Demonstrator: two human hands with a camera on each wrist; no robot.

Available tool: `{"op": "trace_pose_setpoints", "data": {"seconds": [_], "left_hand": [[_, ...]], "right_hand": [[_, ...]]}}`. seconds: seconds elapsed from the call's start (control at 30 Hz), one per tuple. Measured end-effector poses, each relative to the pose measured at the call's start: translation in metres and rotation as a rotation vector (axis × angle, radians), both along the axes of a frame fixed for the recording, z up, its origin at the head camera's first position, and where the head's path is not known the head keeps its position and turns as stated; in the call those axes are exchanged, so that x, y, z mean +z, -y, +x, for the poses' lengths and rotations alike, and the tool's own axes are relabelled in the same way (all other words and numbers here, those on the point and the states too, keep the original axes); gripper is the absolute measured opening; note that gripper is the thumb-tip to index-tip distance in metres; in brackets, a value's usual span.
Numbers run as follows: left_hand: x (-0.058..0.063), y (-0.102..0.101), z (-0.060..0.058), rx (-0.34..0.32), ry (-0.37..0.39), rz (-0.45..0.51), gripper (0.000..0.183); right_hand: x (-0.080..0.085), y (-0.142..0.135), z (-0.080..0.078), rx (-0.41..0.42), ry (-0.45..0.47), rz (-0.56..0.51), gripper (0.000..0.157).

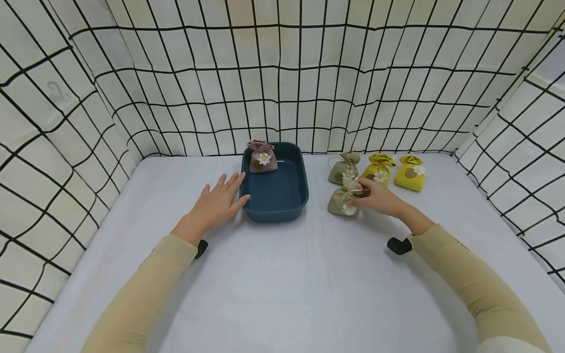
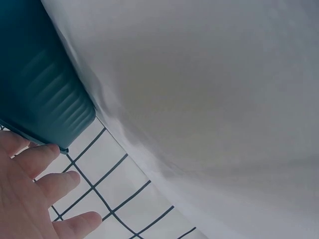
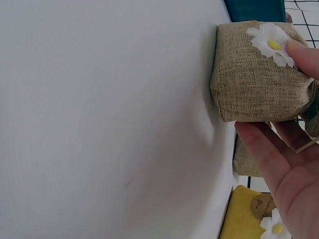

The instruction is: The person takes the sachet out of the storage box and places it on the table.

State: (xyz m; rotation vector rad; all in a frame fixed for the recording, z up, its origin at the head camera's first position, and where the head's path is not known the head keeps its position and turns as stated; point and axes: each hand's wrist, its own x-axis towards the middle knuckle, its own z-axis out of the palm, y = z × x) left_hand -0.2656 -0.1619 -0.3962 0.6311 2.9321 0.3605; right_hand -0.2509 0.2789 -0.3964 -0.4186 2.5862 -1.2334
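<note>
My right hand (image 1: 378,197) grips a beige drawstring pouch (image 1: 340,201) with a white flower, thumb at the flower and fingers behind, as the right wrist view shows. Behind it stands another beige pouch (image 1: 341,171). A yellow pouch (image 1: 380,166) is partly covered by the right hand, and a second yellow pouch (image 1: 409,175) sits farther right. My left hand (image 1: 216,202) has its fingers spread along the left rim of a dark blue rectangular bin (image 1: 275,215). Inside the bin, at its back left, a pink pouch (image 1: 263,164) leans upright.
A white-covered table (image 1: 273,284) spreads beneath everything. Black wire grid panels (image 1: 300,83) backed with white cloth rise at the back and on both sides. Dark wrist devices (image 1: 399,246) hang below both sleeves.
</note>
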Motion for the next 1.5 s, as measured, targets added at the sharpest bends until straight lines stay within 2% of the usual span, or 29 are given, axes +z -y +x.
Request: {"op": "trace_pose_setpoints", "data": {"seconds": [0.23,0.43,0.67,0.83,0.93,1.17,1.27,1.5], "left_hand": [[0.001,-0.002,-0.001,0.006,0.012,-0.004,0.077],[0.001,0.0,-0.001,0.003,0.004,-0.002,0.076],[0.001,0.001,-0.001,0.017,0.009,-0.011,0.076],[0.001,0.0,-0.002,0.011,0.016,-0.004,0.076],[0.002,-0.001,-0.002,0.007,0.016,-0.001,0.076],[0.001,-0.001,-0.002,0.005,0.016,-0.008,0.076],[0.001,0.0,-0.002,0.003,0.017,0.005,0.076],[0.0,0.0,-0.003,0.002,0.019,0.005,0.077]], "right_hand": [[-0.003,-0.005,-0.003,0.014,0.016,0.014,0.043],[0.003,-0.006,-0.005,0.043,0.048,0.025,0.037],[0.01,-0.007,-0.008,0.091,0.075,0.016,0.037],[0.012,-0.009,-0.008,0.091,0.071,0.044,0.037],[0.014,-0.011,-0.008,0.094,0.076,0.053,0.04],[0.022,-0.016,-0.006,0.094,0.095,0.063,0.064],[0.026,-0.019,-0.005,0.093,0.077,0.071,0.066],[0.037,-0.024,-0.003,0.115,0.058,0.067,0.06]]}}
